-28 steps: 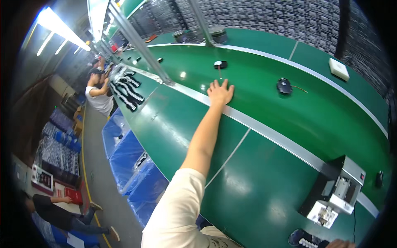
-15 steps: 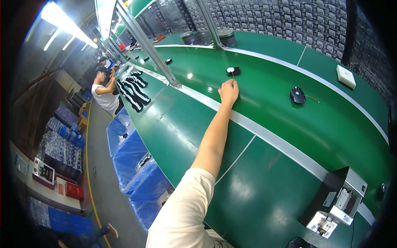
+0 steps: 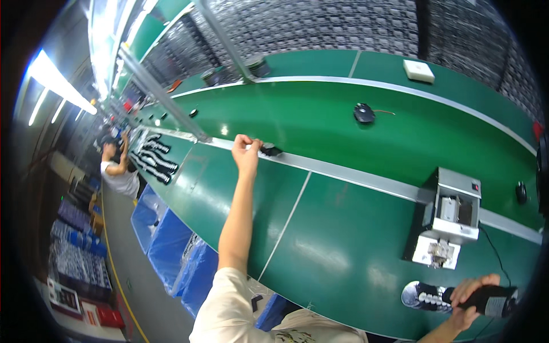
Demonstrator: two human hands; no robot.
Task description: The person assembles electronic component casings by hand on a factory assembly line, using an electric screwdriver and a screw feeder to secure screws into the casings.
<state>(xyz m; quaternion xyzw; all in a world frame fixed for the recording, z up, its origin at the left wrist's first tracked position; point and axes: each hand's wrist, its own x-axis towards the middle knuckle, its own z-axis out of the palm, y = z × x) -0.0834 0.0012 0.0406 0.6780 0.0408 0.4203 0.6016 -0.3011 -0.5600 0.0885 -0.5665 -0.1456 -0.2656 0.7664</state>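
Note:
My left hand [image 3: 247,153] is stretched far out over the green conveyor belt [image 3: 320,126]. Its fingers pinch a small black part [image 3: 271,151] at the grey rail [image 3: 354,178] that edges the belt. At the lower right, my right hand [image 3: 472,292] grips a black tool [image 3: 496,301] next to a round black tray of small white pieces [image 3: 422,297] on the green worktop [image 3: 337,240].
A grey and white benchtop machine [image 3: 449,218] stands at the right by the rail. On the belt lie a round black part with a wire [image 3: 364,112] and a white box [image 3: 418,70]. Another person [image 3: 117,171] works at the left. Blue bins [image 3: 166,246] stand below the worktop.
My left hand, flat beside the small black part on the belt before, has closed on it and drawn it back to the rail. My right hand has come into view with the black tool.

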